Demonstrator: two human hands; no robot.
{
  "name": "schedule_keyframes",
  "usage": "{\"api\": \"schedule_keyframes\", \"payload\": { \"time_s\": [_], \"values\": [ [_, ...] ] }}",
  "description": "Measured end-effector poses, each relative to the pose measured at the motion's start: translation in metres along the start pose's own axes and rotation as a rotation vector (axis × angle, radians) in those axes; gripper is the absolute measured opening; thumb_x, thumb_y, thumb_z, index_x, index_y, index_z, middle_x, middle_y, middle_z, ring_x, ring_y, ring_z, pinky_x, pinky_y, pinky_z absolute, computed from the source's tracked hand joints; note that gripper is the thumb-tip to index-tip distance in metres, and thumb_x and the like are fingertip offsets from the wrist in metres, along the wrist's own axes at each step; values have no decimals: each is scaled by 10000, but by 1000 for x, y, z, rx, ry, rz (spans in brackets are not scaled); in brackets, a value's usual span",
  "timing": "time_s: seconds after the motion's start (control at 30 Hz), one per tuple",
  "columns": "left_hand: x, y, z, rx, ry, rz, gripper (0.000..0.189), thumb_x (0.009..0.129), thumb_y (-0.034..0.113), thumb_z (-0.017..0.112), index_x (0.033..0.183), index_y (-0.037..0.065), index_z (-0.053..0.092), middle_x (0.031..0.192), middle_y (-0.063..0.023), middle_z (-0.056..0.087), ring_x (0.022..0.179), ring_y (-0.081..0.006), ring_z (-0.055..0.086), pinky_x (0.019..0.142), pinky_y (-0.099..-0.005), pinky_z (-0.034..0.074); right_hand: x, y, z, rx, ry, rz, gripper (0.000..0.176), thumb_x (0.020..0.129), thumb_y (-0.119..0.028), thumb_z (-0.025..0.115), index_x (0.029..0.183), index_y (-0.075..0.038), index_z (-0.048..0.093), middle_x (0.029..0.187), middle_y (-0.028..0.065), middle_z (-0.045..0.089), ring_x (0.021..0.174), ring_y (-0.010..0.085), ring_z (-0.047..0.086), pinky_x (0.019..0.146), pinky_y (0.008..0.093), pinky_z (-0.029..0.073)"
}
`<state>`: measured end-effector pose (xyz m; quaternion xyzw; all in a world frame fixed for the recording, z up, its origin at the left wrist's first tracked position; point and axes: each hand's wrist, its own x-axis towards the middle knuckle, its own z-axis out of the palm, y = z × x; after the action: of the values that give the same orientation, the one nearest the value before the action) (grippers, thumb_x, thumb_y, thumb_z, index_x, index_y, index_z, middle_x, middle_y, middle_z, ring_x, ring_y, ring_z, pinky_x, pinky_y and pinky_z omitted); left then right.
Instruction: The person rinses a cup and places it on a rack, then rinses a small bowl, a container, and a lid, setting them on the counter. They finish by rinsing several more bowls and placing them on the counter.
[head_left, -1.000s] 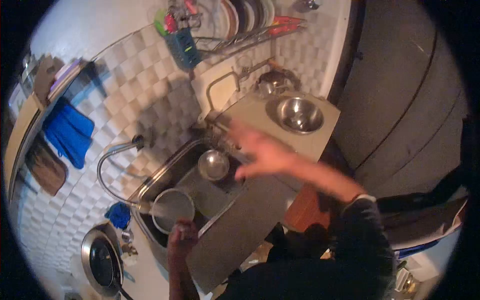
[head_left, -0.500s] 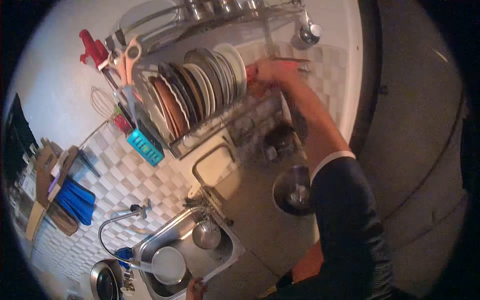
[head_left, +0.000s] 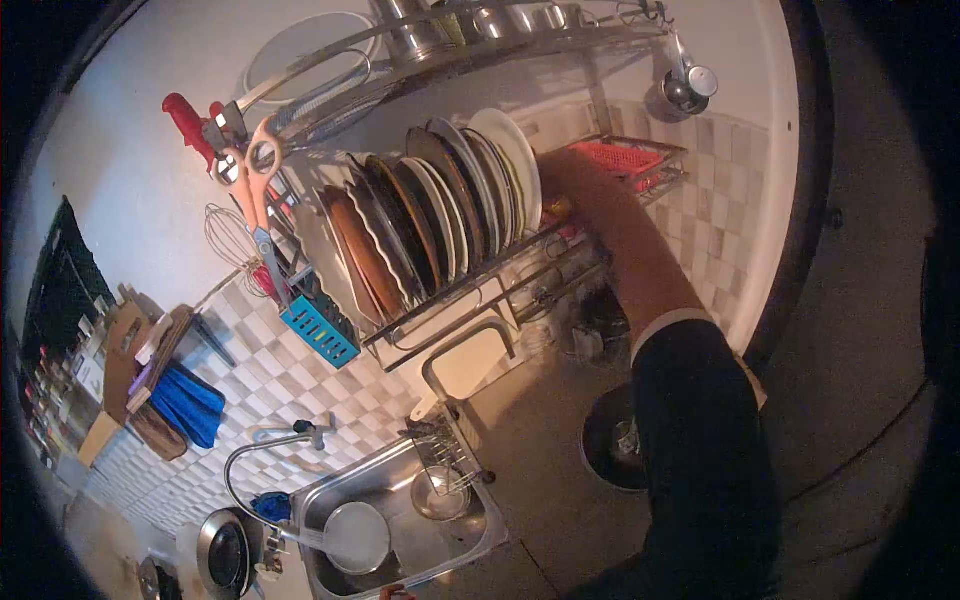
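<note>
My right hand (head_left: 568, 180) reaches into the dish rack just right of the standing plates (head_left: 515, 160), beside a red basket (head_left: 640, 160). Its fingers are hidden behind the wrist and the end plate, so what they hold, if anything, does not show. A small orange and red item (head_left: 558, 208) shows just below the hand. Only a sliver of my left hand (head_left: 397, 592) is visible at the bottom edge, by the front rim of the sink (head_left: 430, 572); its grip cannot be made out.
Water runs from the tap (head_left: 235, 465) onto a white plate (head_left: 356, 538) in the sink, near a metal bowl (head_left: 440, 493). Scissors (head_left: 255, 175) and a blue-green holder (head_left: 320, 330) hang left of the rack. A dark pan (head_left: 610, 440) lies on the counter.
The view has shifted, so the rack and sink appear further right and lower. My right hand is deeper behind the end plate, and the red basket is more exposed. Less of my left hand shows.
</note>
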<state>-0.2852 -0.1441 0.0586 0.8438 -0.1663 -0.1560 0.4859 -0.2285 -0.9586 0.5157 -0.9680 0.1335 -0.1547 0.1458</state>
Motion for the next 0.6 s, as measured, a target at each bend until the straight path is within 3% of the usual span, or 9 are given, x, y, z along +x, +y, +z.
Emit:
{"api": "schedule_keyframes", "payload": {
  "time_s": [0.17,0.2,0.3,0.33,0.37,0.5,0.53,0.57,0.6],
  "values": [
    [3,-23,7,-387,11,87,441,939,188,646,1332,48,501,932,-54,630,795,-118,575,692,-275,482,-27,10,-36,55,186,-124,312,951,-156,569,1236,-38,617,1340,100,546,1135,240,599,991,375,485],
    [11,-6,-8,-442,-145,-77,552,941,184,655,1421,76,405,1119,-106,633,897,-170,597,760,-318,511,-38,14,-46,112,262,-191,314,958,-150,564,1246,-34,611,1362,99,537,1151,239,594,1002,373,481],
    [16,71,8,-681,110,-283,306,932,293,690,1106,93,538,915,-27,621,705,-129,577,618,-266,490,-103,-5,-48,574,547,-488,329,979,-133,545,1285,-16,575,1390,118,521,1178,249,587,1023,388,478],
    [34,11,10,-517,83,-68,314,928,314,686,1094,106,519,886,-49,618,685,-146,574,582,-314,510,-129,-17,-39,768,614,-619,341,988,-129,536,1304,-3,550,1375,140,525,1172,262,591,1024,405,481],
    [38,12,15,-586,65,-135,317,933,338,674,1088,109,519,883,-52,617,683,-153,574,577,-325,511,-166,-50,-23,833,585,-662,397,915,-149,594,1290,-21,562,1318,126,552,1151,256,595,1004,400,480],
    [73,56,39,-753,-87,-437,365,967,464,570,1067,116,526,884,-91,617,709,-237,593,604,-404,522,-294,-218,171,698,-12,-430,658,627,-228,825,1233,-92,609,1089,73,659,1067,231,611,926,381,474],
    [72,96,55,-747,-106,-568,377,970,477,553,1071,115,531,901,-103,620,736,-257,603,627,-423,527,-319,-271,208,505,-220,-256,672,630,-175,842,1254,-116,600,1170,72,649,1118,232,592,946,400,455],
    [68,84,56,-879,-280,-524,418,977,495,514,1121,103,532,974,-130,624,837,-288,612,708,-449,530,-344,-287,331,1007,-280,-178,713,657,-204,846,1302,-79,569,1254,127,614,1172,282,567,980,425,434],
    [64,73,59,-999,-462,-488,464,985,512,474,1170,91,534,1047,-156,627,937,-318,621,790,-475,533,-373,-311,381,900,-191,-311,748,703,-256,838,1350,-53,523,1308,172,570,1189,336,550,1006,446,420]
  ]
}}
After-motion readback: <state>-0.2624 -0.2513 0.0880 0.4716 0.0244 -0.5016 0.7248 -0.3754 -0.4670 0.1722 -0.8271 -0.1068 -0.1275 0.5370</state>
